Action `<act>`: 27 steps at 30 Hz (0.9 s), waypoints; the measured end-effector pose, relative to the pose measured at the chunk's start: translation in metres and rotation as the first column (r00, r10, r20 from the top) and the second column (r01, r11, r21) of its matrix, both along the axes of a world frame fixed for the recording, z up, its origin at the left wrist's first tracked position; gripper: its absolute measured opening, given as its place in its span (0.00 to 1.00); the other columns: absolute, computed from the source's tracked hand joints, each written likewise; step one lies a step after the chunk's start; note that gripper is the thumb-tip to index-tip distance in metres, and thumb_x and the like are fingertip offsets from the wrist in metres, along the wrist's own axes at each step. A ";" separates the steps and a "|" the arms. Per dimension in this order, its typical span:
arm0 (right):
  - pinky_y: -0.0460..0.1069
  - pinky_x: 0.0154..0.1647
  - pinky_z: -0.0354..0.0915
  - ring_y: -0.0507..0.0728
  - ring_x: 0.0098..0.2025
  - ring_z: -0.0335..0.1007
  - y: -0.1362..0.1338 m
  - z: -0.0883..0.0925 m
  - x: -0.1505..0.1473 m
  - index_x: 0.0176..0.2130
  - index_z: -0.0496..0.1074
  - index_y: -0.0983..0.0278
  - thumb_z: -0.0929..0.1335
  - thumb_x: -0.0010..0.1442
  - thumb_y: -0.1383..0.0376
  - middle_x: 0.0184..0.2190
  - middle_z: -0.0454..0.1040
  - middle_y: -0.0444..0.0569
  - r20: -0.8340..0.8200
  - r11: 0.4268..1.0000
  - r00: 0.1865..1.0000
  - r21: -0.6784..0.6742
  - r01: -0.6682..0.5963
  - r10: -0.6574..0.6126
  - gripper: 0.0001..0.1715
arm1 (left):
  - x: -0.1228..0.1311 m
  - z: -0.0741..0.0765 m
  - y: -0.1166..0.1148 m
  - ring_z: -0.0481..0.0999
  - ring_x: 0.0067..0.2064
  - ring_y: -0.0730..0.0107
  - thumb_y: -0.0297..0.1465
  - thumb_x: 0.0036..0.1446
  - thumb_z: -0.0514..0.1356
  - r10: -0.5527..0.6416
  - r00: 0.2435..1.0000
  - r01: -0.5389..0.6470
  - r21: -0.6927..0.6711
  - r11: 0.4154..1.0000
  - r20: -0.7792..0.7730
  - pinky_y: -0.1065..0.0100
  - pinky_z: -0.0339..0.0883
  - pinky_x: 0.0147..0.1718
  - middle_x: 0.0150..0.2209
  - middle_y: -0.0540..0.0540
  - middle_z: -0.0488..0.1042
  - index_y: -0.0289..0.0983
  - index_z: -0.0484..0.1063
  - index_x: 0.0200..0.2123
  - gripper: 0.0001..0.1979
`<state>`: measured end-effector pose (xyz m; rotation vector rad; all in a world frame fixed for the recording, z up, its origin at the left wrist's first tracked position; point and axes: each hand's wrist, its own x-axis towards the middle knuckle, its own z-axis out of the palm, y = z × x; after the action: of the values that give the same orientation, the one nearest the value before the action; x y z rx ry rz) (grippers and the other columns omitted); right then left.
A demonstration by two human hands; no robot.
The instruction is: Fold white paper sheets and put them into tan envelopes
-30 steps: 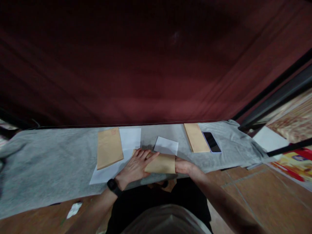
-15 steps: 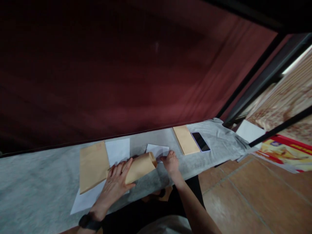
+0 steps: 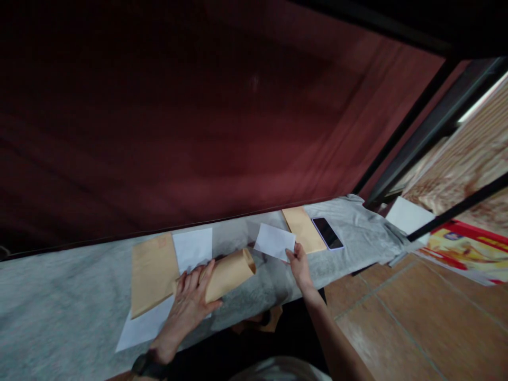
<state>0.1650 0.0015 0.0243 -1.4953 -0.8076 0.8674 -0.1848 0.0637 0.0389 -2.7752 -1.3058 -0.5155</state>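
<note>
My left hand [image 3: 192,296] lies over a brown paper envelope [image 3: 228,275], its fingers along the far edge and its thumb at the near edge. Squeezed this way, the envelope bows upward and its round mouth gapes to the right. To the right of that mouth, my right hand [image 3: 300,264] pinches a folded white paper [image 3: 273,242] by its right corner, just above the cloth. Left of my left hand, more brown envelopes [image 3: 154,272] rest over a white sheet [image 3: 145,324]. Another white sheet [image 3: 193,246] lies behind my left fingers.
At the right of the grey cloth-covered surface [image 3: 67,307] are a stack of brown envelopes [image 3: 305,228] and a phone [image 3: 327,233]. A dark red panel [image 3: 222,132] rises along the back edge. Black bars and a red-yellow printed box [image 3: 468,248] stand at the far right above the tiled floor.
My right hand has lifted the folded white paper and drawn it to the right, away from the envelope's mouth. My left hand keeps its place on the envelope.
</note>
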 end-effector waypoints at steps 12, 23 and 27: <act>0.50 0.39 0.64 0.57 0.35 0.66 -0.019 0.031 0.001 0.38 0.69 0.58 0.71 0.53 0.47 0.29 0.72 0.43 0.056 0.992 0.994 0.095 0.085 -0.090 0.20 | 0.008 0.001 0.002 0.66 0.61 0.43 0.44 0.53 0.65 0.036 0.999 -0.036 0.051 0.998 -0.012 0.40 0.48 0.64 0.61 0.34 0.65 0.41 0.38 0.73 0.52; 0.47 0.31 0.60 0.53 0.29 0.62 -0.016 0.036 0.007 0.29 0.69 0.60 0.69 0.58 0.49 0.24 0.67 0.41 0.274 0.989 0.961 0.132 -0.069 0.031 0.18 | 0.011 0.004 0.003 0.65 0.61 0.44 0.43 0.54 0.64 0.043 0.999 -0.044 0.082 0.996 0.025 0.41 0.47 0.64 0.60 0.35 0.65 0.40 0.39 0.72 0.51; 0.47 0.30 0.62 0.54 0.29 0.63 -0.014 0.036 0.011 0.26 0.68 0.60 0.68 0.58 0.50 0.24 0.69 0.43 0.372 0.989 0.926 0.100 -0.104 0.060 0.19 | 0.015 0.004 0.004 0.67 0.58 0.44 0.43 0.54 0.64 0.063 0.998 -0.065 0.107 0.992 0.021 0.41 0.46 0.64 0.57 0.33 0.67 0.37 0.41 0.72 0.50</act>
<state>0.1757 -0.0121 0.0600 -1.5482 -1.1851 0.5922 -0.1701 0.0677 0.0433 -2.6393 -1.3240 -0.5891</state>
